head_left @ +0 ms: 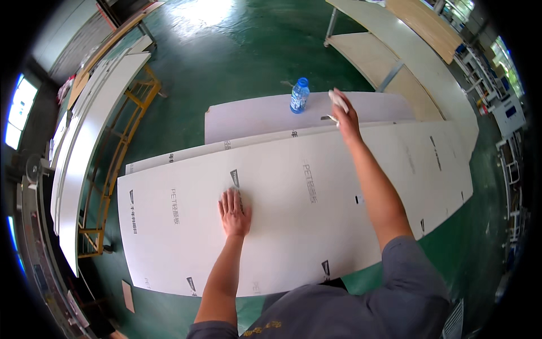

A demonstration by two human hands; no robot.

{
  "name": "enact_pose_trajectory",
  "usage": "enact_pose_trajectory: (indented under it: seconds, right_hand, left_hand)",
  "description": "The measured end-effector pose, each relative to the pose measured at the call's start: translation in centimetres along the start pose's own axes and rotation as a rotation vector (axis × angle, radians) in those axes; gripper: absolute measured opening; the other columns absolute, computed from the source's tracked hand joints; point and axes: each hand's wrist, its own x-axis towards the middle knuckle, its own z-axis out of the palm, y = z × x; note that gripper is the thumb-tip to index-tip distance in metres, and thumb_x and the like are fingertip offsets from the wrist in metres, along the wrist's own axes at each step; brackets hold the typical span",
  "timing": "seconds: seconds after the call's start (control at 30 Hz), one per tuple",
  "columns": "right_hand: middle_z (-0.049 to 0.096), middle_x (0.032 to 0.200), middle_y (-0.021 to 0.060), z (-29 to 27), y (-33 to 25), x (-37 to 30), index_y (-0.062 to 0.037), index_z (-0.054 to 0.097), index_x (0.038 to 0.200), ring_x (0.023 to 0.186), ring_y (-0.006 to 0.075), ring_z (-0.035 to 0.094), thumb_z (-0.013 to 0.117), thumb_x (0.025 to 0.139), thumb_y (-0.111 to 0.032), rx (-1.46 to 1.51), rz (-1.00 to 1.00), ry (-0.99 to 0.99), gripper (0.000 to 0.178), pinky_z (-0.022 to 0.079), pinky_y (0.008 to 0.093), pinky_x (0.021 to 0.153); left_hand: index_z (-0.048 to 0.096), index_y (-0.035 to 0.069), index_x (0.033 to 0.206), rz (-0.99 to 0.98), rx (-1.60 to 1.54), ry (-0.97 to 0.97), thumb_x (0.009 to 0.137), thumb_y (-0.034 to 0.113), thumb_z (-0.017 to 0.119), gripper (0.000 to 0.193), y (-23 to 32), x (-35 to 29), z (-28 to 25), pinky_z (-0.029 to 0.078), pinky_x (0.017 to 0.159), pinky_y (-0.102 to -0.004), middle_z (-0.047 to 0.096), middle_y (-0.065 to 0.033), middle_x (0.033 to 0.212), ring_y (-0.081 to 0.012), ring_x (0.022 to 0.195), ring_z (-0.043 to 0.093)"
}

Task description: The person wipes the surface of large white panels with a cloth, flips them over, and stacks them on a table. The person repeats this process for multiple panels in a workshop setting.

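Note:
My left hand (233, 213) lies flat on a large white board (271, 226), fingers stretched out. Reaching past the board's far side, my right hand (350, 121) is raised and closed around a crumpled white cloth (339, 100); part of the cloth sticks out between the fingers. To the left of that hand a clear plastic bottle (299, 97) with blue liquid or tint and a blue cap stands upright on a lower pale board (243, 118). The white board carries printed dark marks and lies over another board (147, 164).
At the left, a yellow-framed trolley (121, 141) holds long white panels (96, 152). A wheeled table (418, 62) with a lower shelf stands at the far right, a brown sheet (426, 25) on top. Equipment lines the right wall. The floor (226, 62) is green.

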Motion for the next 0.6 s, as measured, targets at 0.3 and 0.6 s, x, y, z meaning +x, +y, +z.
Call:
enact_pose_trajectory:
  seconds: [0.3, 0.6]
  right_hand:
    - [0.067, 0.101, 0.0099, 8.4, 5.1, 14.4, -0.0131, 0.066, 0.1, 0.093, 0.0322, 0.07, 0.072, 0.085, -0.023, -1.345, -0.418, -0.525, 0.018, 0.057, 0.0425, 0.079]
    - [0.068, 0.093, 0.0124, 5.9, -0.3, 23.3, -0.0121, 0.065, 0.097, 0.085, 0.0356, 0.07, 0.069, 0.086, -0.017, -1.083, -0.782, -0.285, 0.013, 0.058, 0.0459, 0.073]
  left_hand:
    - [0.038, 0.01, 0.154, -0.012, 0.043, 0.012, 0.089, 0.024, 0.06, 0.069, 0.5, 0.2, 0.0, 0.016, 0.127, -0.049, 0.033, -0.0093, 0.163, -0.0311, 0.153, 0.024]
    - [0.039, 0.007, 0.153, 0.0, 0.026, 0.007, 0.087, 0.018, 0.057, 0.07, 0.8, 0.5, -0.5, 0.017, 0.126, -0.0516, 0.034, -0.0131, 0.162, -0.0344, 0.152, 0.025]
